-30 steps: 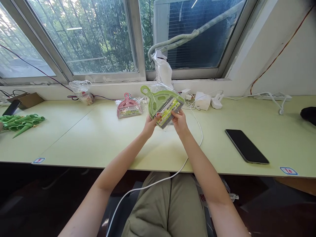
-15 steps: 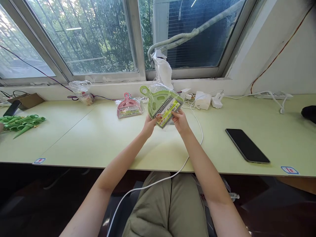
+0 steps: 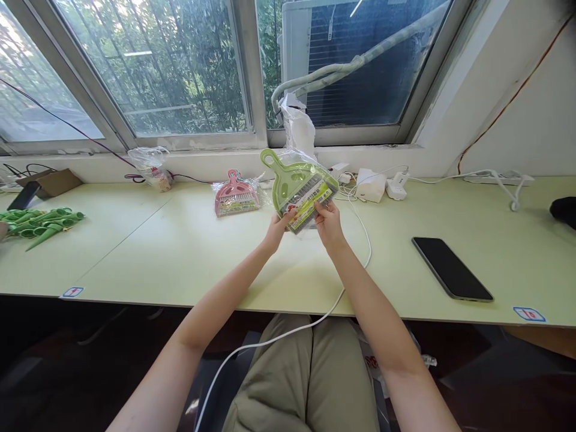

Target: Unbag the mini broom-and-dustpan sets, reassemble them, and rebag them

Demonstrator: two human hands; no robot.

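A green dustpan and brush set (image 3: pixel 288 183), in a clear plastic wrapper with a yellow-green label, is held up over the table in both hands. My left hand (image 3: pixel 276 231) is closed on its lower left edge, thumb on the front. On the lower right edge, my right hand (image 3: pixel 329 223) pinches the wrapper near the label. The handle with its ring points to the upper left. Behind and to the left, a pink dustpan and brush set (image 3: pixel 236 195) in a clear wrapper lies on the pale green table (image 3: pixel 189 252).
A black phone (image 3: pixel 451 268) lies on the right. A white cable (image 3: pixel 288 336) runs across my lap and over the table's edge. White plugs and adapters (image 3: pixel 371 184) stand by the window. At the left are green rolled pieces (image 3: pixel 42 222), a cardboard box (image 3: pixel 56 182) and a plastic bag (image 3: pixel 155 171).
The green set has turned very slightly in my hands, and the camera view has shifted a little. Both hands keep their hold.
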